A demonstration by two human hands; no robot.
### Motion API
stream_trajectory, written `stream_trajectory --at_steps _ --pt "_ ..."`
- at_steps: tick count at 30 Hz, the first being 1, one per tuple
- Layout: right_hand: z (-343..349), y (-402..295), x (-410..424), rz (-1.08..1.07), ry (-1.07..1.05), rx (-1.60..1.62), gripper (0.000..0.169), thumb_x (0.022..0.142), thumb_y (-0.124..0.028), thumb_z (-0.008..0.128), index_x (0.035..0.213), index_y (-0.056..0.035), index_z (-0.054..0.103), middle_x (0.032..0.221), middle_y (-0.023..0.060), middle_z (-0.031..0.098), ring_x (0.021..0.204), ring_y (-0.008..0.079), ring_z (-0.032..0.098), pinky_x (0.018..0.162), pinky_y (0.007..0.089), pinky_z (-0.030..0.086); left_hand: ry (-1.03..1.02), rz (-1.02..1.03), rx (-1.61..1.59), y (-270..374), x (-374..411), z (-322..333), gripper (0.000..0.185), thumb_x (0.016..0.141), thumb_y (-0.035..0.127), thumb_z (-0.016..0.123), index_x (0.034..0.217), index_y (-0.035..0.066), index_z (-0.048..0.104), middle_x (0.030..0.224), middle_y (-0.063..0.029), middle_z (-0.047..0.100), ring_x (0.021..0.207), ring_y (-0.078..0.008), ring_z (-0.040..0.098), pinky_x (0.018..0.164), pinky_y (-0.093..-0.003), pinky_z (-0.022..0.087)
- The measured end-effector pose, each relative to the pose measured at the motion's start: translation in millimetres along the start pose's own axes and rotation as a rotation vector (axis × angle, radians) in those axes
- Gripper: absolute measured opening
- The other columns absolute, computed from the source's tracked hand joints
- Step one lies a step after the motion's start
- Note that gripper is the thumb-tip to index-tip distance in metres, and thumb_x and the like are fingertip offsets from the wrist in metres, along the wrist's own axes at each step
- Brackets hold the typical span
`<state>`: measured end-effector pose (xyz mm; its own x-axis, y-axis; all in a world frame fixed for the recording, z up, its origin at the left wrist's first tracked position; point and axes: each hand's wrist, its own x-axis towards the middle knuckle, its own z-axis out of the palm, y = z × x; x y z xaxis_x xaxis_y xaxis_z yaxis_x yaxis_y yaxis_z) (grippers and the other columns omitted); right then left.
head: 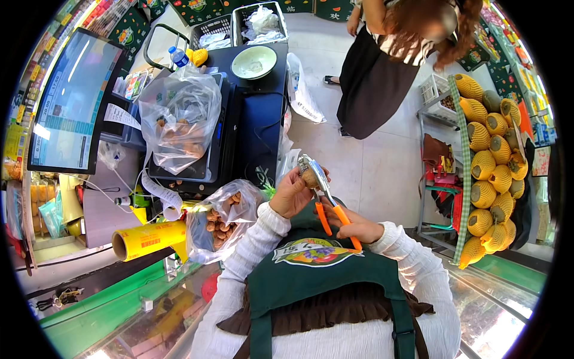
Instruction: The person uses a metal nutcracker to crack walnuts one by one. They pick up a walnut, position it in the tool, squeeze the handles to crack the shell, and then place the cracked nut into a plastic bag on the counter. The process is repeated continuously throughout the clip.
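In front of my apron, my left hand (pixel 290 195) pinches a brown walnut (pixel 309 178) between its fingers. A metal nutcracker (pixel 341 214) with orange handles has its jaws around the nut. My right hand (pixel 358 228) is wrapped about the handles, which are spread apart; some of its fingers are hidden behind them. Left of my left forearm sits an open clear plastic bag of walnuts (pixel 219 226). A second clear bag (pixel 181 130), with several nuts in it, lies on the weighing scale (pixel 215 134).
A bowl (pixel 254 63) stands on the dark counter (pixel 260 121), behind the scale. At left are a monitor (pixel 74 103), curling receipt paper (pixel 157 190) and a yellow film roll (pixel 150 242). Netted yellow fruits (pixel 486 166) fill a stand at right. Another person (pixel 381 85) stands across the floor.
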<state>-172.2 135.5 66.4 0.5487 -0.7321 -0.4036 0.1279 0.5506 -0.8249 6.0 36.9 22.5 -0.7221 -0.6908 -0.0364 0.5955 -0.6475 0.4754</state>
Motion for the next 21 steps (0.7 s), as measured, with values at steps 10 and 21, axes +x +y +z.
stream_trajectory --at_steps 10,21 --pt "6 20 6 -0.102 0.055 -0.006 0.070 0.064 -0.014 0.053 0.130 -0.0031 0.032 0.107 0.0091 0.044 0.097 0.0188 0.046 0.089 0.0318 0.038 0.021 -0.070 0.013 -8 -3 -7 0.065 0.075 0.039 0.070 0.119 -0.001 0.044 0.114 -0.0129 0.051 0.105 -0.0239 0.055 0.087 -0.0361 0.049" --pt "-13 -25 -15 0.150 -0.157 0.243 0.090 0.066 -0.008 0.047 0.145 -0.0081 0.004 0.149 0.0149 0.014 0.138 0.0255 0.014 0.108 0.0386 0.020 -0.024 -0.081 0.031 7 8 -24 0.063 0.070 0.014 0.077 0.121 0.000 0.043 0.117 -0.0128 0.054 0.106 -0.0256 0.057 0.092 -0.0376 0.048"
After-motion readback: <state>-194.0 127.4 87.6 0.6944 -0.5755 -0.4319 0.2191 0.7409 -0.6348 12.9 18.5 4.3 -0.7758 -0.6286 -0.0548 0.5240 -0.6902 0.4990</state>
